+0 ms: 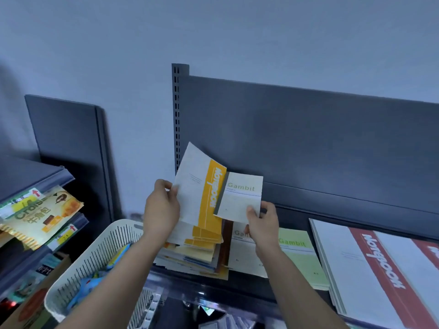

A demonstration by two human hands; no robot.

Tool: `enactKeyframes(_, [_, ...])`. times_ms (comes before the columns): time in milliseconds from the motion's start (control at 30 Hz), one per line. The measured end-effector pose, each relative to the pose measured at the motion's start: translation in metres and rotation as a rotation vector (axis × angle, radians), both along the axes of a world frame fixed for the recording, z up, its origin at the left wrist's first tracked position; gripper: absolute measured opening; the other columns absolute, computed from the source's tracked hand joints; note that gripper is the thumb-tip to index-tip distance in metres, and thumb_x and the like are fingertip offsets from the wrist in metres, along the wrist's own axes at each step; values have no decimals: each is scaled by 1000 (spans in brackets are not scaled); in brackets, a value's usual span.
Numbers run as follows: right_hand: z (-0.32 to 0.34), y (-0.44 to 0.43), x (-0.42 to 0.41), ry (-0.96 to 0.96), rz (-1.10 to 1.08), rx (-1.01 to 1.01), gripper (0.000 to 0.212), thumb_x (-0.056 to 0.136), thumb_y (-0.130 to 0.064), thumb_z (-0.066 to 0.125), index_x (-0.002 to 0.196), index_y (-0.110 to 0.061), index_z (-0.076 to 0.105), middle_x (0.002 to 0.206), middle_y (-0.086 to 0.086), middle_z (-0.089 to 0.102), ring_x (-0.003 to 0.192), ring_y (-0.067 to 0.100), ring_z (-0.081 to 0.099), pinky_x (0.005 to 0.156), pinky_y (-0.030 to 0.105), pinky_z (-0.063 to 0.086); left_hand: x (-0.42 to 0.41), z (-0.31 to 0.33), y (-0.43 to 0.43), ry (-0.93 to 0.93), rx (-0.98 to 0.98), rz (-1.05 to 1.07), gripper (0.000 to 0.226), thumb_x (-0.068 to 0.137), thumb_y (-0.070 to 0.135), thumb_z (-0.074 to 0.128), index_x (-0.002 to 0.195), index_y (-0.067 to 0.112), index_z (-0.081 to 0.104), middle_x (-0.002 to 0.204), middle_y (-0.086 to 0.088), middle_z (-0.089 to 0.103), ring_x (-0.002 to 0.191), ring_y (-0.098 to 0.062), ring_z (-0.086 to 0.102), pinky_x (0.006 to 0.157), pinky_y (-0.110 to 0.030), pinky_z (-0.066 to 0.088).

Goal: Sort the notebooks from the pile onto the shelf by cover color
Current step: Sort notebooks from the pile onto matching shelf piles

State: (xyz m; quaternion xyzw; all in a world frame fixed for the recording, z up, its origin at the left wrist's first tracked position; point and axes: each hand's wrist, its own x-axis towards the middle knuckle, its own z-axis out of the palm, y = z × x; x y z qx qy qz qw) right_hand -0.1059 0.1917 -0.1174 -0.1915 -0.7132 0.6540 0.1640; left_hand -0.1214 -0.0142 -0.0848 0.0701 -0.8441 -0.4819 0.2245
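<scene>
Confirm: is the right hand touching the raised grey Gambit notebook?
Touching. The head view shows the right hand pinching the grey Gambit notebook at its lower corner, thumb on the cover.

Two hands are in view, the left hand (161, 210) and the right hand (263, 219), and each holds one notebook: one yellow-striped notebook (202, 186) and one small pale notebook (240, 198). Three notebooks carry the word Gambit: the small pale one, plus one cream notebook (244, 255) and one green notebook (299, 255) lying flat. At the right lie two more: one red-striped notebook (370, 269) and a second red-striped notebook (425, 255), partly cut off. One pile (197, 252) holds further notebooks, too overlapped to count, with at least three yellow-striped covers on top. One white basket (95, 257) stands at the left, and one croissant packet (45, 217) reads clearly there.
</scene>
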Motion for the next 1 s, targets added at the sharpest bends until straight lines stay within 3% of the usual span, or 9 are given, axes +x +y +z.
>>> enactKeyframes(167, [-10, 32, 21, -112, -93, 166, 21, 95, -21, 56, 115, -16, 49, 100, 2, 65, 85, 25, 64, 75, 45, 57, -2, 6, 11, 106, 76, 22, 18, 101, 26, 42, 104, 9, 46, 62, -4, 54, 55, -22, 48, 53, -33, 35])
enactKeyframes(333, [-21, 41, 38, -306, 5, 368, 14, 94, -21, 55, 105, -18, 47, 98, 4, 63, 83, 26, 64, 72, 36, 55, 3, 6, 24, 103, 100, -25, 15, 101, 27, 41, 102, 13, 44, 62, -6, 54, 54, -21, 47, 52, -32, 35])
enactKeyframes(533, [-22, 43, 50, -492, 109, 627, 32, 93, -31, 56, 116, -11, 50, 113, 6, 63, 98, 25, 60, 71, 27, 41, 10, -1, 35, 60, 139, -68, 12, 101, 27, 42, 100, 15, 43, 69, -5, 57, 61, -23, 53, 60, -36, 43])
enactKeyframes(667, [-16, 43, 57, -634, 157, 869, 37, 88, -44, 58, 112, -16, 56, 111, 3, 61, 99, 23, 59, 69, 27, 40, 15, -1, 42, 39, 155, -95, 12, 101, 27, 42, 100, 15, 44, 70, -5, 56, 60, -18, 51, 57, -32, 42])
enactKeyframes(733, [-14, 40, 57, -587, 136, 928, 38, 87, -46, 60, 111, -16, 57, 111, 4, 58, 98, 24, 60, 70, 28, 42, 19, -2, 46, 28, 165, -120, 12, 101, 27, 42, 100, 15, 45, 69, -4, 54, 59, -17, 49, 58, -34, 43])
enactKeyframes(800, [-8, 36, 56, -382, 88, 777, 36, 94, -46, 51, 108, -14, 59, 102, 4, 61, 92, 25, 61, 72, 32, 49, 23, -1, 50, 8, 187, -144, 13, 101, 27, 43, 100, 14, 46, 68, -3, 51, 59, -16, 46, 57, -34, 41])
enactKeyframes(867, [9, 29, 54, -210, 116, 339, 39, 99, -49, 41, 102, -15, 60, 93, 1, 64, 85, 22, 63, 75, 39, 55, 27, -1, 54, -1, 217, -159, 15, 101, 27, 43, 102, 13, 47, 70, -3, 49, 60, -15, 45, 56, -32, 38])
enactKeyframes(900, [18, 25, 54, -199, 164, 145, 37, 98, -51, 40, 103, -18, 58, 94, 0, 65, 85, 20, 65, 71, 36, 57, 29, 0, 55, -6, 234, -163, 16, 101, 28, 43, 102, 13, 47, 72, -3, 48, 61, -14, 45, 55, -31, 38])
enactKeyframes(1000, [33, 14, 50, -187, 288, 18, 18, 96, -40, 54, 105, -23, 55, 105, 2, 66, 86, 20, 67, 54, 25, 48, 33, 2, 55, -22, 252, -178, 17, 101, 29, 42, 103, 13, 48, 73, -2, 49, 62, -14, 45, 57, -31, 39])
